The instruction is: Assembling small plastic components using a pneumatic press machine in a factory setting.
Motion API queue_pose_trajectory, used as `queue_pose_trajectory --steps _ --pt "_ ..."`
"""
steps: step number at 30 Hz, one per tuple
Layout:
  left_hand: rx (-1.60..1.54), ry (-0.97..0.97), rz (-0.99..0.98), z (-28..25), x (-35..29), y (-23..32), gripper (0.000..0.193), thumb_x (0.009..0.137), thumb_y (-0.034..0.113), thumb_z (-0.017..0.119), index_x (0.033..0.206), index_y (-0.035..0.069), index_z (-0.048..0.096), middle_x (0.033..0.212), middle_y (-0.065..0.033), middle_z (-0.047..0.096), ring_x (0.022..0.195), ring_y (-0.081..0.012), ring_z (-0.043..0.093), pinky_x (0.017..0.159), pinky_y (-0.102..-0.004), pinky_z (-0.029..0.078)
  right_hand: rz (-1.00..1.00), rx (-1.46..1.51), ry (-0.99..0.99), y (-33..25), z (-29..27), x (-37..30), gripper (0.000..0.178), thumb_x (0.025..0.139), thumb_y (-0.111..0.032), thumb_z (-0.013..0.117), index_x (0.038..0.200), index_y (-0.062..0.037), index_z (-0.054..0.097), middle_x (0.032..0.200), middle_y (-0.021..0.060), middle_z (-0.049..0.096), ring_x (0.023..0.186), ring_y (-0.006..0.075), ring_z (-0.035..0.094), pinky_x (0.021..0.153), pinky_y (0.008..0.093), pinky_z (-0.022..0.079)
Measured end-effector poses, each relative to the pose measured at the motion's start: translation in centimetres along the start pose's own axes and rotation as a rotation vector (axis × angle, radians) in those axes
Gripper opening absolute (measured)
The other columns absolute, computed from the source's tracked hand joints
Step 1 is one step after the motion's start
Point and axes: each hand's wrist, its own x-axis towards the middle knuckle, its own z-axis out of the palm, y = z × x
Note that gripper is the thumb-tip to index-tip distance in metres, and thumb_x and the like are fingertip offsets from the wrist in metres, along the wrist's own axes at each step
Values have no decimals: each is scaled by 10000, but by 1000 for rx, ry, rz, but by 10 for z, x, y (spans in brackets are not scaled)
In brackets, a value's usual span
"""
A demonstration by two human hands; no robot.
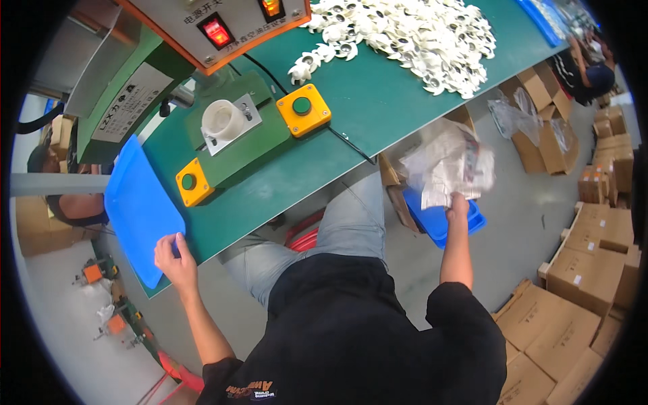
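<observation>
Out to the right, my right hand [457,206] is closed on the lower edge of a crumpled, pale plastic bag [451,162], partly see-through with some print. The bag hangs above an open carton and a blue tray [439,219] on the floor side of the bench; it hides part of both. My left hand [177,262] is at the right edge of a large blue tray [138,202] at the bench's left end. Its thumb and fingers are apart, with blue showing between them. Whether it touches the tray I cannot tell.
A green press with a white ring-shaped fixture [223,120] stands on the green bench [378,101]. Yellow button boxes [304,111] [194,182] flank it. White bladed parts [418,40] are heaped at the back. Cartons [567,324] line the right; another person works far right.
</observation>
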Motion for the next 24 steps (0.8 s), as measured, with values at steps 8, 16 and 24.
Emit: queue_pose_trajectory --steps 8,16,24 --pt "-1 -27 -37 5 -26 10 86 920 110 692 924 32 656 998 -113 652 987 -302 613 880 -412 463 -613 -853 369 -9 116 65 755 813 -433 835 1289 96 585 1185 255 662 1009 358 640 919 438 510" --pt "-407 180 93 24 10 112 478 762 54 759 1219 23 624 1390 -225 535 1306 -425 504 1094 -513 408 -1610 -229 -147 -85 177 -218 245 985 -39 617 1225 10 603 1211 139 569 1089 228 587 962 361 491" --pt "-928 87 -324 73 74 97 802 768 149 850 1447 -4 451 1465 -221 495 1335 -387 510 1130 -434 416 -1170 -211 -736 -76 329 -337 364 1094 -239 379 1159 33 613 1136 165 685 1105 270 650 991 387 503"
